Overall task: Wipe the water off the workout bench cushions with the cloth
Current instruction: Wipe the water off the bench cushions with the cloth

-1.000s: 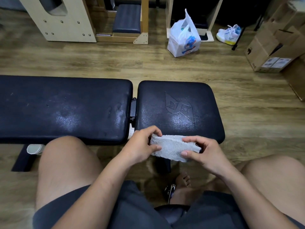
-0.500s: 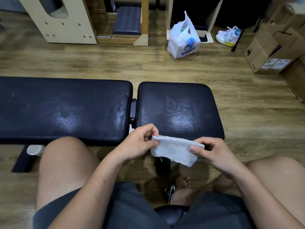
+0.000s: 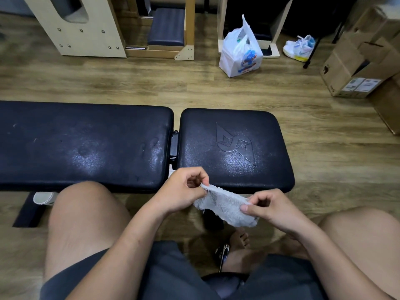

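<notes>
Wood-plank flooring (image 3: 151, 83) fills the room, and across it a black workout bench lies flat, seen from above by the seated person whose bare knees frame the bottom of the view. Its long back cushion (image 3: 75, 144) runs in from the left edge and shows a dull, speckled sheen near its middle and near its right end. Just to the right of it, across a narrow gap with a black hinge (image 3: 174, 146), sits the shorter seat cushion (image 3: 236, 148), stamped with an angular logo and carrying the same damp-looking sheen below that mark. Pale wooden equipment frames (image 3: 86, 33) stand along the far wall, brown cardboard boxes (image 3: 350, 68) are stacked at the right, a white plastic bag (image 3: 240, 55) stands on the floor beyond the seat cushion, and a white sneaker (image 3: 299, 47) lies between bag and boxes. Both hands are raised above the lap, just in front of the seat cushion's near edge and clear of it. The left hand (image 3: 181, 191) pinches one upper corner of the cloth (image 3: 225, 206) between thumb and curled fingers; the right hand (image 3: 272, 208) grips the opposite end, thumb on top. The small pale-grey terry cloth stretches between them, its lower edge sagging, touching neither cushion.
</notes>
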